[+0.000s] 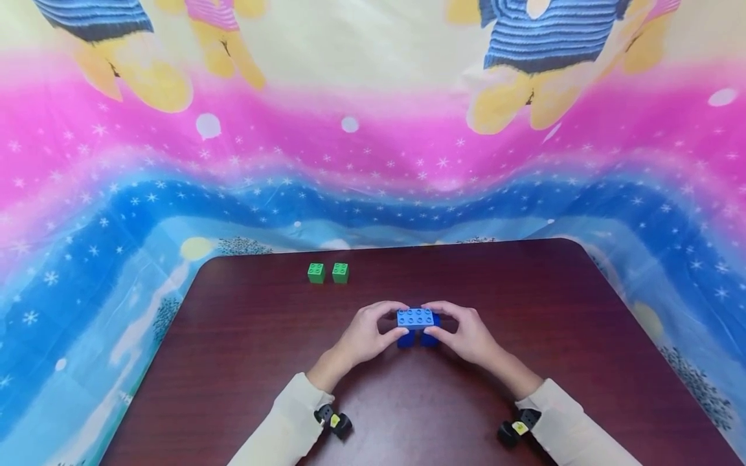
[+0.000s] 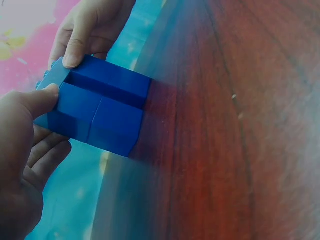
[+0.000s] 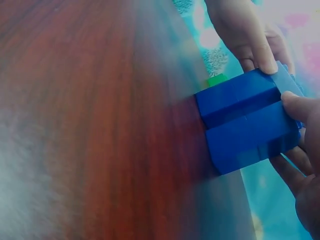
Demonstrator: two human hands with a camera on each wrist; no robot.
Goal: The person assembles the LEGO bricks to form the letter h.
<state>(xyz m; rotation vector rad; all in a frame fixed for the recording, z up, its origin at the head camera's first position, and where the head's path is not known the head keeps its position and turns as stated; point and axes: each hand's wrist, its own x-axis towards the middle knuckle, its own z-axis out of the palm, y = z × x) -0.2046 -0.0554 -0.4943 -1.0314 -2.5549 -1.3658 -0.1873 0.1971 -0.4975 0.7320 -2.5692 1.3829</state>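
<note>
A blue building brick [image 1: 415, 318], its studs facing up, lies across two side-by-side columns of darker blue bricks [image 2: 100, 112] that stand on the table. A narrow gap runs between the columns, and a seam shows partway along the nearer one in the left wrist view. At the left end of the top brick, my left hand [image 1: 366, 331] pinches it between thumb and fingers. My right hand [image 1: 471, 333] pinches the opposite end the same way. Both thumbs are on the side facing me; the fingertips behind the brick are partly hidden.
Two small green bricks [image 1: 316, 273] stand slightly apart near the table's far edge, left of the blue bricks. The dark reddish-brown table [image 1: 245, 336] has rounded far corners. A colourful printed cloth [image 1: 373, 162] hangs behind it and around its sides.
</note>
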